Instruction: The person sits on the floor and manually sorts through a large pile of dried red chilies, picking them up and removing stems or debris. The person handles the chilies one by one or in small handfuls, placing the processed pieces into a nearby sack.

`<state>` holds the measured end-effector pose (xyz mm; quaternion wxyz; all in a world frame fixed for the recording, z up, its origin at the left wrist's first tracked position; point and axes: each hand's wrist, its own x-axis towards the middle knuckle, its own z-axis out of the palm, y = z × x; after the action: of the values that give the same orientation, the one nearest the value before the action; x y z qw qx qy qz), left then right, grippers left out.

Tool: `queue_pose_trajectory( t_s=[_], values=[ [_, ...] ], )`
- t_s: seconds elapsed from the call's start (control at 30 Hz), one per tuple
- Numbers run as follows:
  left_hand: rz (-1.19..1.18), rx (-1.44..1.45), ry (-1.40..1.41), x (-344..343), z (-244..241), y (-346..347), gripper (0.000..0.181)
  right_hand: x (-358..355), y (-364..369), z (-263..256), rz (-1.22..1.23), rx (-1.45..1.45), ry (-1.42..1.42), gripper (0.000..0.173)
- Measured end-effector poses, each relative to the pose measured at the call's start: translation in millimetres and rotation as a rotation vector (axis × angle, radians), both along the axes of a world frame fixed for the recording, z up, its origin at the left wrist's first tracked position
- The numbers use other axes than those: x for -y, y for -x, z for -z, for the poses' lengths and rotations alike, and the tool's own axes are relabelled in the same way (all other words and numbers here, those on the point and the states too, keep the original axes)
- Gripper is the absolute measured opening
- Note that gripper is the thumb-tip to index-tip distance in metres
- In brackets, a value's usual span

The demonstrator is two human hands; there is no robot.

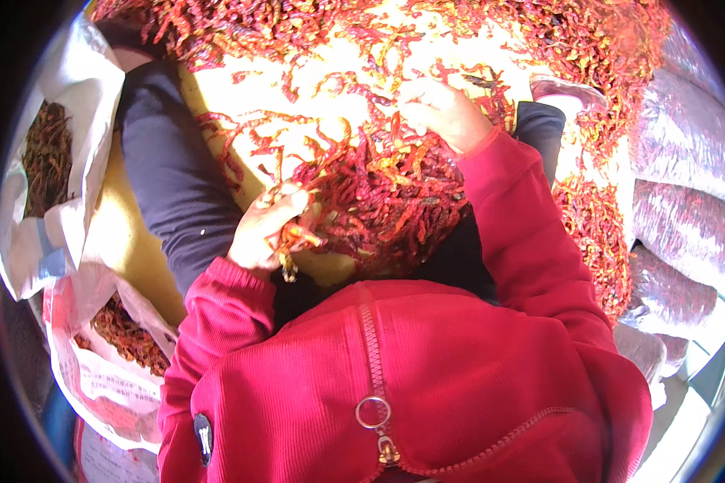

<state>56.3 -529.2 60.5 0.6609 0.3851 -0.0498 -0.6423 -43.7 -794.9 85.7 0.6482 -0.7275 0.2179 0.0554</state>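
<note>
Dried red chili peppers (399,199) lie in a pile between my spread legs on a pale yellow surface. At the pile's left edge my left hand (272,226) is closed around a few dried chili peppers (299,234), some orange, one end dark and yellowish. My right hand (438,108) is over the far right side of the pile, fingers bent. A red chili pepper (396,128) hangs just below its fingertips; glare hides whether they grip it. Scattered chilies (266,118) lie beyond the left hand.
A white sack (99,78) with dark dried chilies stands at the left, and another printed sack (109,386) with chilies nearer me. More chilies (598,241) are heaped at the far side and right. Filled clear plastic bags (683,223) are stacked at the right edge.
</note>
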Motion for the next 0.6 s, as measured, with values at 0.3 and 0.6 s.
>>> queue_pose_trajectory(
  t_s=[0.3,0.6],
  values=[
    [-0.064,-0.11,-0.017,9.2,-2.8,21.3,0.02,-86.6,-10.1,-20.2,-0.528,0.096,0.249,0.031],
    [-0.298,-0.085,-0.127,11.9,-2.5,12.7,0.01,-107.4,-5.2,5.9,-0.124,0.074,-0.298,0.021]
  ],
)
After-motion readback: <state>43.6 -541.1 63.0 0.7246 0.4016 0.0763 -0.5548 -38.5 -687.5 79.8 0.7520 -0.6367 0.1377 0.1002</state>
